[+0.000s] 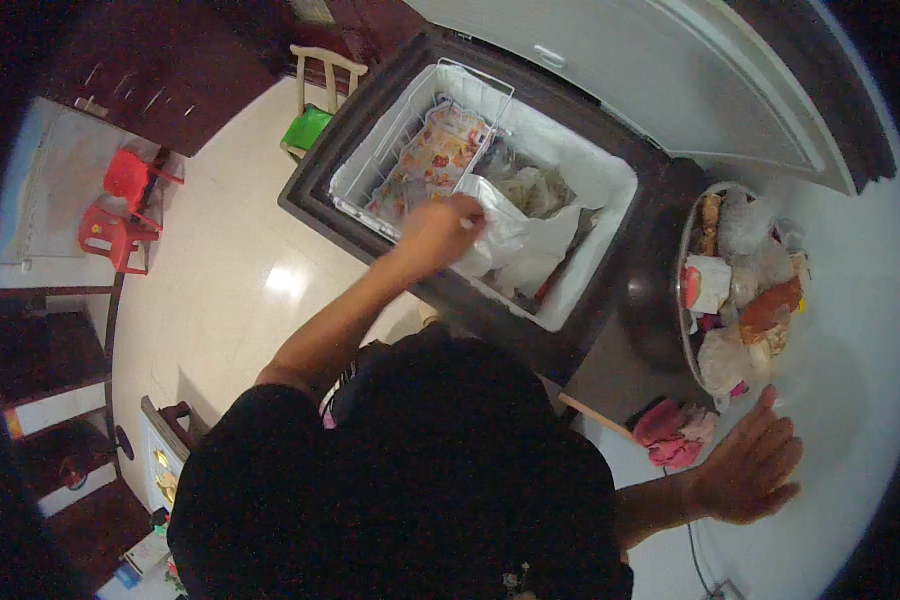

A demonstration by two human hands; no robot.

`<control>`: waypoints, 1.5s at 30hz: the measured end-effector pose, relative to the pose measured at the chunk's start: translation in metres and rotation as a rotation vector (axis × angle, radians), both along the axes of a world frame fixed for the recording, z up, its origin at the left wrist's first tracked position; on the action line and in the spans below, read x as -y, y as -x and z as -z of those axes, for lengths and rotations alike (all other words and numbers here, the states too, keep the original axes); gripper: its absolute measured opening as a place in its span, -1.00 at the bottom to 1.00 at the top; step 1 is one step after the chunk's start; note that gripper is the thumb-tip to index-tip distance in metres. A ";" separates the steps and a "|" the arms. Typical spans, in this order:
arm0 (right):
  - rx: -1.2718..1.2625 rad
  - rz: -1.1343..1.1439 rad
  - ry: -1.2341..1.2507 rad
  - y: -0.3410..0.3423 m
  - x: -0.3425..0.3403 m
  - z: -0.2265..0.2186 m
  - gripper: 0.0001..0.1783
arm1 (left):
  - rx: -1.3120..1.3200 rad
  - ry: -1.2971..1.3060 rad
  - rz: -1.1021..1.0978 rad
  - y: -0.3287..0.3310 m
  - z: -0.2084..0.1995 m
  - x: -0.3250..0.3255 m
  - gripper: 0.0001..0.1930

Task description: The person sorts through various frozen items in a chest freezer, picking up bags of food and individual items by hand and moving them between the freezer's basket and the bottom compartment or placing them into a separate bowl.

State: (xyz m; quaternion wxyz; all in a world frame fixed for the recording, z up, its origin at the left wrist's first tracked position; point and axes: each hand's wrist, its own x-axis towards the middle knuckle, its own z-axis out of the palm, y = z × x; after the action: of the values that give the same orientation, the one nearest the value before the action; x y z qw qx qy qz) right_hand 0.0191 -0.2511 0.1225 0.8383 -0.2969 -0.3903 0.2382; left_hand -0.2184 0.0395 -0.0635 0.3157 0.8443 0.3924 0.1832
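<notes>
So the left hand [445, 232] is the busy one here: it's reaching over the near edge of an open chest freezer [370, 110], fingers closed up on the edge of a white plastic bag [510, 235]. Fingertips are a bit blurry, so I can't swear to exactly how they're pinching it, but it does look gripped. The main thing is how the bag lies from that grip: it spreads off to the right of the fingers and sags toward the near side, its longer stretch running left to right across the roomy part of the freezer. The left hand sits right at its left end, way nearer than the right hand [755, 470], which is out by the pale wall, fingers loosely spread and nothing in it, nearest to a pink cloth [675, 435]. The bag itself is inside the freezer, just right of the white wire basket [480, 76] with the orange-patterned packaging [440, 150] in it, and next to a clear bag of pale stuff [540, 190] on its far side. Big round bowl [650, 300] heaped with bagged food [765, 310] stands right of the freezer.
</notes>
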 end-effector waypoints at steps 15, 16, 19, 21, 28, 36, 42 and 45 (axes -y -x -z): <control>0.069 -0.706 0.031 0.135 -0.161 0.001 -0.69 | 0.122 0.099 -0.431 0.179 0.051 -0.084 -0.83; 0.074 -0.713 0.029 0.137 -0.164 0.001 -0.69 | 0.124 0.096 -0.434 0.182 0.052 -0.085 -0.84; 0.076 -0.732 0.038 0.143 -0.171 0.003 -0.69 | 0.076 0.137 -0.476 0.190 0.051 -0.093 -0.83; 0.086 -0.732 0.048 0.147 -0.176 -0.001 -0.69 | 0.080 0.119 -0.466 0.190 0.054 -0.098 -0.83; 0.081 -0.766 0.038 0.144 -0.184 0.002 -0.68 | 0.007 0.032 -0.477 0.190 0.060 -0.122 -0.84; 0.055 -0.784 0.033 0.133 -0.187 0.013 -0.67 | 0.045 -0.038 -0.563 0.197 0.061 -0.152 -0.82; 0.072 -0.715 0.088 0.136 -0.188 0.006 -0.66 | 0.048 0.147 -0.452 0.173 0.080 -0.159 -0.81; 0.066 -0.742 0.076 0.130 -0.183 0.011 -0.66 | 0.038 0.004 -0.385 0.167 0.080 -0.150 -0.81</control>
State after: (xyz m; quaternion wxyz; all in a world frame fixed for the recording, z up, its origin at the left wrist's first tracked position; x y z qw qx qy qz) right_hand -0.1113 -0.0684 0.1111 0.6704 -0.1736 -0.4893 0.5302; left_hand -0.3854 0.1893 -0.1439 0.2837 0.7495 0.5410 0.2551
